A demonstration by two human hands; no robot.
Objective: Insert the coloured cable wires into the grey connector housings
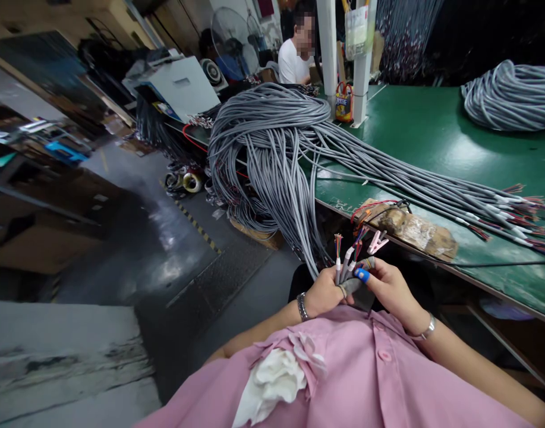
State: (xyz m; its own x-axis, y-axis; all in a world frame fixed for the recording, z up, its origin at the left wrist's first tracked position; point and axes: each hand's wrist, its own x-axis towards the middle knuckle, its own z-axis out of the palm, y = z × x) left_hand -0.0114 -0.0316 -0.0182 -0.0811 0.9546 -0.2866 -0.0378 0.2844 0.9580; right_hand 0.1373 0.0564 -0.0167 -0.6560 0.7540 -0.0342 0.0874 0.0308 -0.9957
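My left hand (pixel 328 291) is closed around several grey cables (pixel 337 276), whose ends stand up with white tape and thin coloured wires (pixel 339 242) fanning out. My right hand (pixel 390 291) is beside it, with blue tape on the thumb and a wrapped index finger. Its thumb and index finger pinch at one of these cable ends. A pink clip (pixel 377 242) is just beyond the right hand at the table edge. From the held cables, a large bundle of grey cables (pixel 272 160) runs up over the table edge.
More cable ends (pixel 499 208) lie along the green table (pixel 415 119). A taped wooden block (pixel 415 232) with red and black leads sits at its front edge. A coiled cable (pixel 513 95) lies at the back right. A person (pixel 294 59) sits beyond the white post (pixel 361 71).
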